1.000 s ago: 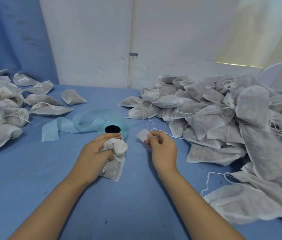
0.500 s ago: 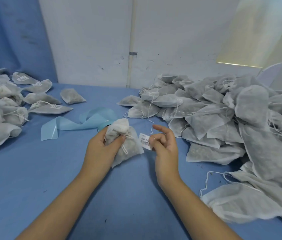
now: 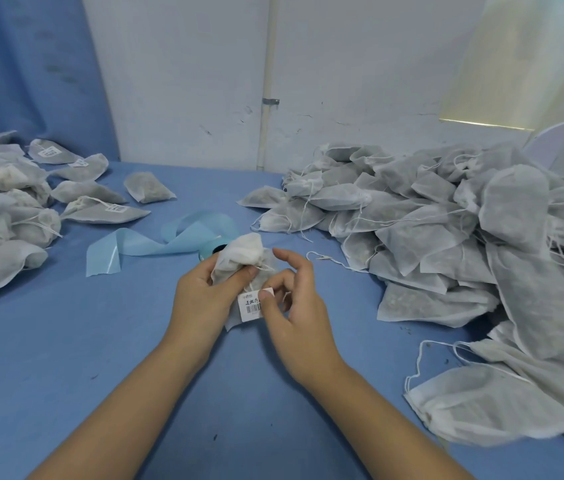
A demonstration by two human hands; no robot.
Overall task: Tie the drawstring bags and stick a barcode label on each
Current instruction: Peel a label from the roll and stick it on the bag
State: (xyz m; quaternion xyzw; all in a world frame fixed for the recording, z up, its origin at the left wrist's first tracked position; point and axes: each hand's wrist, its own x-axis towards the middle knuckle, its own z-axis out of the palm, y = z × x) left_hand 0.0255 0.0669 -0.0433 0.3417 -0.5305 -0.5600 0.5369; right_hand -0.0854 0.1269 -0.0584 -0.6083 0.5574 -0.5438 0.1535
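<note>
One soft, light bag (image 3: 243,255) sits just above the worktop (image 3: 100,341), my left hand (image 3: 204,292) gripping its bunched neck, which I judge the best hold, while my right hand (image 3: 294,306) pinches the flimsy label (image 3: 250,307) against it.

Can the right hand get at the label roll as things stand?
Probably not directly: the label roll sits mostly hidden behind the drawstring bag gripped by the left hand, and the right hand is pinching a barcode label against that bag.

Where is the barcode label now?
In the head view the barcode label is near the centre, against the bag gripped by the left hand, with the right hand pinching it.
</note>
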